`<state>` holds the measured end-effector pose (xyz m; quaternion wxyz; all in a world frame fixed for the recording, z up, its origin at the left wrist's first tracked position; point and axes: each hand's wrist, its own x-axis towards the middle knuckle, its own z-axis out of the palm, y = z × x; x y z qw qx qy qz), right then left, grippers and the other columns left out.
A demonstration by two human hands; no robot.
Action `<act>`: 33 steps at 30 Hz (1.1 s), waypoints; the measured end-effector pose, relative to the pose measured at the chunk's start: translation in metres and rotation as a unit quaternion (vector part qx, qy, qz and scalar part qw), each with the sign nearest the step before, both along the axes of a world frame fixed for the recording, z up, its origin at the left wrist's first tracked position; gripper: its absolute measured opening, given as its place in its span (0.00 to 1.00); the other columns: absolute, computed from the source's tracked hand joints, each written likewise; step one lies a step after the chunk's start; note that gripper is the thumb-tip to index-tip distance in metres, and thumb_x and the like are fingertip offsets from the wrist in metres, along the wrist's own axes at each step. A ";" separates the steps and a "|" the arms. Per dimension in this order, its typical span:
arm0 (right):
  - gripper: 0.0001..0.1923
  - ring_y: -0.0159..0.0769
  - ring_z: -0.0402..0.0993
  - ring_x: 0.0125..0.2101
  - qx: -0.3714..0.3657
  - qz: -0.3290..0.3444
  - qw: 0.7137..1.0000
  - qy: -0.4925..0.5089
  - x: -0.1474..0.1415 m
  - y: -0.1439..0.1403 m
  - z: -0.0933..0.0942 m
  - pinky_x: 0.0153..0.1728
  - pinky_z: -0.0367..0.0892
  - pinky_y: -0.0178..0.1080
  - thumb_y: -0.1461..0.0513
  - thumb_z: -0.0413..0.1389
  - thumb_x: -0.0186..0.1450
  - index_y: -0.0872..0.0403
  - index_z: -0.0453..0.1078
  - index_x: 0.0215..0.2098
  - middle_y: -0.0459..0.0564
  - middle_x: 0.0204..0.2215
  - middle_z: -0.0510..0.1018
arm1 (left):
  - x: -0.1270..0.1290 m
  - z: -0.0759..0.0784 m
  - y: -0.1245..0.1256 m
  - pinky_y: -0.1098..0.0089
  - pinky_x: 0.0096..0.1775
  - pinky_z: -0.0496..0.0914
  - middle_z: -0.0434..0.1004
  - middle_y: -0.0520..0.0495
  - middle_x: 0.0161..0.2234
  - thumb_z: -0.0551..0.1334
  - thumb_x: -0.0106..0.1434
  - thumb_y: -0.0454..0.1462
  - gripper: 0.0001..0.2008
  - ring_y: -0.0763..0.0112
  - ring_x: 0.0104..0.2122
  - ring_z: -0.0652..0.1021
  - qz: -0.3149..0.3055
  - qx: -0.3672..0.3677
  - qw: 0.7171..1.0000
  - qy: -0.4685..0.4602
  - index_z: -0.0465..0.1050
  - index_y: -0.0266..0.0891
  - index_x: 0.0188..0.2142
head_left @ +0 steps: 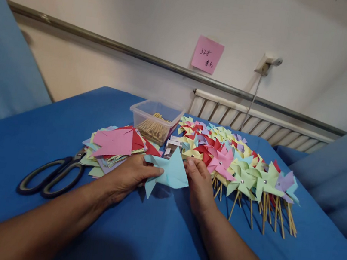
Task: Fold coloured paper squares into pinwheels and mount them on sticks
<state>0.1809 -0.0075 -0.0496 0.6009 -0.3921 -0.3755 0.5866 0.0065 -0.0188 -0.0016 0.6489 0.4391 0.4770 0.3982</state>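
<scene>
Above the blue-covered table, my left hand [132, 174] pinches a light blue paper pinwheel [170, 174] between thumb and fingers. The pinwheel's slit corners stick out as loose points, and one large point stands upward. My right hand [200, 182] is closed at the sheet's right edge; its fingertips are partly hidden there. Left of the left hand lies a pile of cut paper squares [114, 142], pink and red on top. Black-handled scissors [64, 172] rest beside the pile, their blades largely covered. A small open box [174, 145] sits just behind the pinwheel.
A clear plastic tub [154, 116] of wooden sticks [156, 127] stands behind the paper pile. Finished pinwheels on sticks [241, 179], many-coloured, spread across the table's right side. Against the wall are a radiator [260, 119], a metal pipe [133, 49] and a pink note [207, 54].
</scene>
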 end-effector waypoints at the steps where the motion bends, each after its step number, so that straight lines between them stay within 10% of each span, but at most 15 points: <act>1: 0.21 0.33 0.72 0.28 -0.008 0.049 0.999 0.006 0.002 0.000 0.001 0.31 0.66 0.36 0.49 0.63 0.57 0.54 0.69 0.39 0.46 0.29 0.77 | -0.001 0.002 0.000 0.68 0.34 0.70 0.80 0.46 0.28 0.69 0.49 0.35 0.12 0.66 0.28 0.78 -0.017 0.002 1.000 0.011 0.78 0.34 0.35; 6: 0.22 0.31 0.71 0.25 -0.010 0.201 0.980 -0.011 0.003 -0.008 0.005 0.28 0.65 0.34 0.54 0.70 0.50 0.54 0.70 0.38 0.44 0.26 0.76 | -0.003 0.004 -0.002 0.72 0.30 0.67 0.78 0.50 0.26 0.68 0.49 0.34 0.09 0.71 0.26 0.75 -0.077 0.037 0.994 0.072 0.74 0.35 0.31; 18: 0.23 0.27 0.70 0.21 -0.041 0.227 0.973 -0.027 -0.001 -0.010 0.006 0.26 0.65 0.32 0.58 0.72 0.45 0.55 0.69 0.35 0.41 0.24 0.76 | -0.001 0.005 -0.005 0.74 0.24 0.59 0.70 0.56 0.23 0.65 0.51 0.35 0.08 0.74 0.23 0.70 -0.128 0.158 0.960 0.195 0.67 0.38 0.30; 27: 0.22 0.28 0.71 0.20 -0.003 0.009 1.000 0.013 -0.020 -0.011 0.002 0.24 0.68 0.32 0.57 0.69 0.48 0.55 0.68 0.37 0.42 0.24 0.77 | 0.011 -0.004 -0.006 0.69 0.35 0.68 0.78 0.50 0.30 0.72 0.48 0.37 0.18 0.68 0.29 0.77 0.058 0.051 0.997 0.017 0.72 0.37 0.38; 33: 0.23 0.30 0.72 0.20 -0.018 -0.079 0.995 0.054 -0.028 -0.011 0.002 0.23 0.69 0.33 0.57 0.69 0.49 0.55 0.66 0.37 0.44 0.23 0.79 | 0.021 -0.015 -0.010 0.69 0.40 0.70 0.80 0.48 0.33 0.71 0.51 0.36 0.13 0.69 0.33 0.78 0.052 -0.065 0.989 -0.124 0.76 0.37 0.37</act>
